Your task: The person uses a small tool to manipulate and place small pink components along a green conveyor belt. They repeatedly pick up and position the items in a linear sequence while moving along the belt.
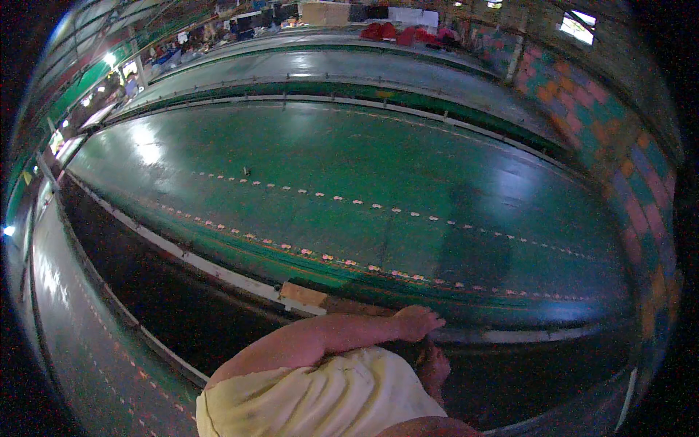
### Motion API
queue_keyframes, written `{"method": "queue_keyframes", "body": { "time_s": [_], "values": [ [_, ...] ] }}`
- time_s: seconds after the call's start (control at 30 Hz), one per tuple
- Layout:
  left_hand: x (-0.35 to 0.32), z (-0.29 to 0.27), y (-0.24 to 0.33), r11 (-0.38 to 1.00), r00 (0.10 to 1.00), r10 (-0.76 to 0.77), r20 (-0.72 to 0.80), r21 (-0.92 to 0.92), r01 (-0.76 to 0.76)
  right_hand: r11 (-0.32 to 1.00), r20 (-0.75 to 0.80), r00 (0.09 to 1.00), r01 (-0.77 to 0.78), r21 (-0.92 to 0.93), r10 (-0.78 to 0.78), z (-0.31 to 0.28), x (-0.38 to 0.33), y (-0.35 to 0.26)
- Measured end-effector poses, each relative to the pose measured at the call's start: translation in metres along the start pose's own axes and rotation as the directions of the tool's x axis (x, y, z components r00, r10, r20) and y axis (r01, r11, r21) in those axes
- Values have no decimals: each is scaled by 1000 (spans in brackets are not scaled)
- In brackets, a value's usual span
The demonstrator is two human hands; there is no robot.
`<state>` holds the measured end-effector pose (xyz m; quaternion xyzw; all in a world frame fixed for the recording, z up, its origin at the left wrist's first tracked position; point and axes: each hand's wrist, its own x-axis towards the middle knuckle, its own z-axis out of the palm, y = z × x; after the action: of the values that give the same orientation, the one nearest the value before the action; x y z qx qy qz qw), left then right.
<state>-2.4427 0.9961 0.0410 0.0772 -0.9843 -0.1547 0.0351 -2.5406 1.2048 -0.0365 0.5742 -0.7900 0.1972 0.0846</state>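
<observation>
Inspector: Hand [416, 322] lay flat on the table's near edge [510, 336], fingers spread, gripping nothing.
Clerk: The other hand?
Inspector: Out of sight. Steadier footing [434, 368] would, in my judgement, suit this lean.

Your left hand [416, 323] is stretched forward at the end of a bare, nearly straight forearm that runs in from the lower left, palm down, fingers loosely curled and holding nothing. Your upper arm is covered by a pale yellow sleeve. Your right hand cannot be seen; only a bare foot shows below.
</observation>
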Motion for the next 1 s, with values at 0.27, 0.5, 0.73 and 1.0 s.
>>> {"method": "queue_keyframes", "body": {
  "time_s": [0.27, 0.5, 0.73, 1.0],
  "values": [
    [6, 1, -2, 999, 999, 32, -25, -33, -33, 957, 69, 973, -229, 180, 220, 20, -2, 6],
    [9, -12, 4, 975, 985, -80, 155, -193, 110, 960, 4, 985, -171, 222, 175, 21, -10, 6],
    [18, 21, -8, 980, 992, -43, 115, -187, 64, 957, -11, 990, -135, 256, 143, 18, -11, 12],
    [13, 11, 2, 994, 998, -38, 46, -102, 43, 928, 0, 988, -145, 343, 154, 15, -13, 23]
  ]
}}
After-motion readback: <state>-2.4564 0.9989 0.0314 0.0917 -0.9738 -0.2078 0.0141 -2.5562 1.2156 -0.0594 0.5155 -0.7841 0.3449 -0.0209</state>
